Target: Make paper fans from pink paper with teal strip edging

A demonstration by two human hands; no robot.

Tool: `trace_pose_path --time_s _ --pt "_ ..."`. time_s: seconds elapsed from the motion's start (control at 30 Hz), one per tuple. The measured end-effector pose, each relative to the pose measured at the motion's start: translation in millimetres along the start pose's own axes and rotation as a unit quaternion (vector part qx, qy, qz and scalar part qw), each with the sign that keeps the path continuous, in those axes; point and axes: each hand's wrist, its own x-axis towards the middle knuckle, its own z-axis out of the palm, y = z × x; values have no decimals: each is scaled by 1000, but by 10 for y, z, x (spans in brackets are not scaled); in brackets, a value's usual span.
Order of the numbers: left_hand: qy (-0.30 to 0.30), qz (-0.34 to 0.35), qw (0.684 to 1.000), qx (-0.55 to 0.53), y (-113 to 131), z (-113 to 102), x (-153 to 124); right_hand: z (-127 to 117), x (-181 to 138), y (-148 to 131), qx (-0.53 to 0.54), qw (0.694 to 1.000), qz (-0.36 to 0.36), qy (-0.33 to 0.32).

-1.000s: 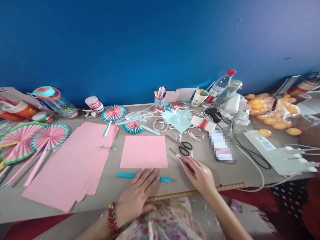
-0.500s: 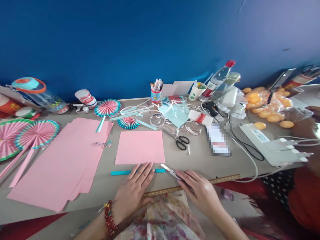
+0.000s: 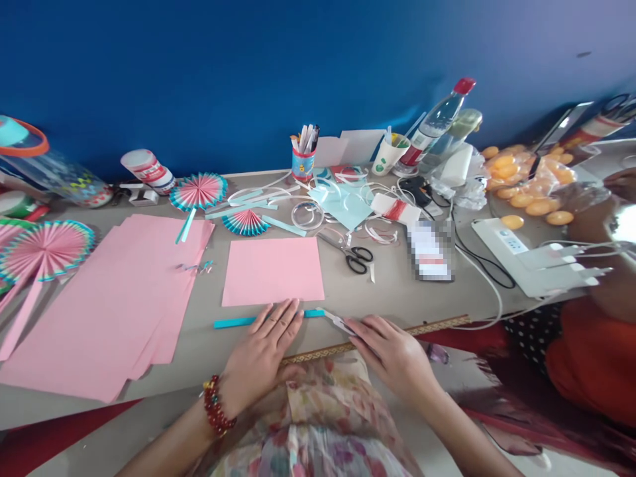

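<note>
We are pressing a blue strip [image 3: 233,322] onto the table [image 3: 387,291], left hand [image 3: 261,351] over it, fingers slightly spread; our right hand [image 3: 395,351] is gripping a slim cutter [image 3: 340,323], tip at the strip's right end. A pink sheet [image 3: 273,271] is lying beyond.

Head camera: single view, close range.
I look forward and down from above the near side of the teal strip [image 3: 230,323].
</note>
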Motion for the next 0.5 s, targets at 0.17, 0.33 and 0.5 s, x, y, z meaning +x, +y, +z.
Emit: trace_pose_path --time_s 0.17,0.33,0.5 --pt "-2 -4 1000 1 2 25 -11 -7 18 7 -48 998 -8 28" --pt "1 -10 1000 11 3 24 -14 2 21 -18 -50 998 -15 17" --pt "7 -23 1000 8 19 -1 0 45 69 -43 -56 998 -16 13"
